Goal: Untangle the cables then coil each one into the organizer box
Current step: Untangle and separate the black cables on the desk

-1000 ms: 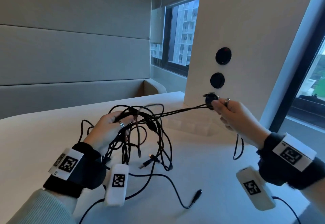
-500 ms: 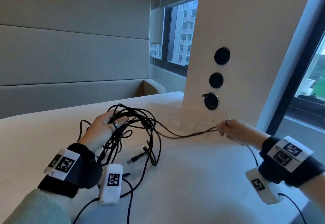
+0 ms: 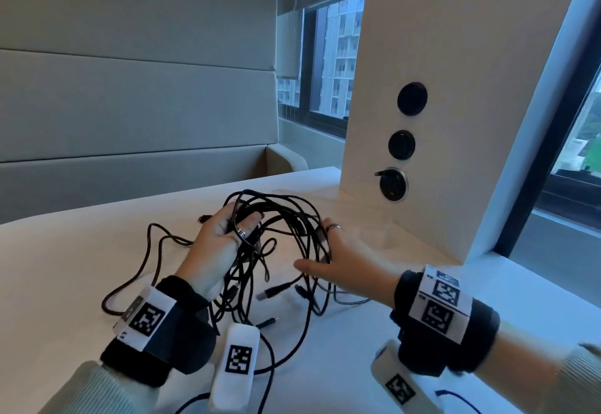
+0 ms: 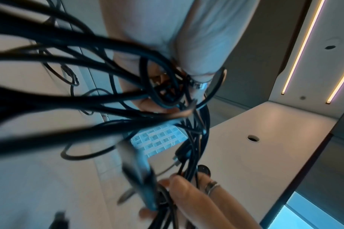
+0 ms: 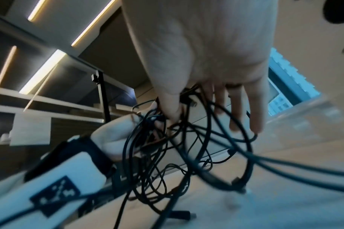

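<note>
Black cables [image 3: 276, 251] hang in one knotted bundle above the white table [image 3: 455, 299], untangling barely begun. Left hand [image 3: 218, 244] curls tightly round the upper loops; right hand [image 3: 338, 264], fingers spread and relaxed, reaches in among the strands beside it — gripping none. Next, I judge: single out one free plug end and draw it clear. No organizer box shows.

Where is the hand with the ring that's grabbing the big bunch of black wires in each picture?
Head: left hand, left of centre, gripping the top of the cable tangle.
Left wrist: it fills the top centre, fingers curled round the cables, ring at.
Right wrist: only part of it shows, lower left, behind the cables.
Shared landmark: the cable tangle, seen in all three views.
</note>
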`<state>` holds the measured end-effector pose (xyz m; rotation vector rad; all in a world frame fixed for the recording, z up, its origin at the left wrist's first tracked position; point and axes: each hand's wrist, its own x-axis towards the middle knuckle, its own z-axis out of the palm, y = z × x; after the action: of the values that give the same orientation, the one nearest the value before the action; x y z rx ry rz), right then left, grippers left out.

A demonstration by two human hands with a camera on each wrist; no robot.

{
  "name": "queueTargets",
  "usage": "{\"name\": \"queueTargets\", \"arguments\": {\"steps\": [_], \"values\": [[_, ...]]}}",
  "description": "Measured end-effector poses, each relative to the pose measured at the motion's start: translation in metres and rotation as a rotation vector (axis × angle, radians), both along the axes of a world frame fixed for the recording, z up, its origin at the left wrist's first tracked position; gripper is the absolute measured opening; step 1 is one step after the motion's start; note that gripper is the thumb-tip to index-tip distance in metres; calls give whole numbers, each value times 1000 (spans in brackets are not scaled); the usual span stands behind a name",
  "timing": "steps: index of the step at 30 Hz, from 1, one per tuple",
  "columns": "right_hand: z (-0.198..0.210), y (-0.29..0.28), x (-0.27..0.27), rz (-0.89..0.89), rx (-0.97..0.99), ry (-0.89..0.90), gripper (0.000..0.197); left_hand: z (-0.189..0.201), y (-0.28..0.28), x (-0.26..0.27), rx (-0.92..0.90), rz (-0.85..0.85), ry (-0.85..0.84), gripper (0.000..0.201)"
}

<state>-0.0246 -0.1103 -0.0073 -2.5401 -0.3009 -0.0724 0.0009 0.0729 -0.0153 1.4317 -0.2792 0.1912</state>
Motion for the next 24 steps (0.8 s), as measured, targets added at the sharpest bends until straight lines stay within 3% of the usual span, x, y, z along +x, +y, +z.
{"name": "queueTargets", "arguments": {"steps": [4,6,8,11,14,16,19,22,24], "values": [[3,-4,3,-19,-150,-264,30,2,-3,-2,-90,-35,79,15],[6,-10,2,-5,-334,-434,19,3,-2,-3,-76,-42,88,14],[4,-18,2,-20,-527,-539,22,3,1,-3,-43,-46,90,12],[16,-23,-3,9,-614,-480,20,2,4,-1,30,-45,77,12],[25,-30,-1,65,-648,-534,13,0,5,0,164,-18,11,14],[29,-35,0,85,-513,-402,19,0,8,1,243,-16,-22,16],[37,-40,-1,46,-127,-119,27,0,21,6,387,1,-31,16],[45,-50,-3,1,246,-30,28,-1,36,10,450,4,-23,6],[48,-58,-6,-30,382,-21,27,-1,46,11,523,50,-32,6]]}}
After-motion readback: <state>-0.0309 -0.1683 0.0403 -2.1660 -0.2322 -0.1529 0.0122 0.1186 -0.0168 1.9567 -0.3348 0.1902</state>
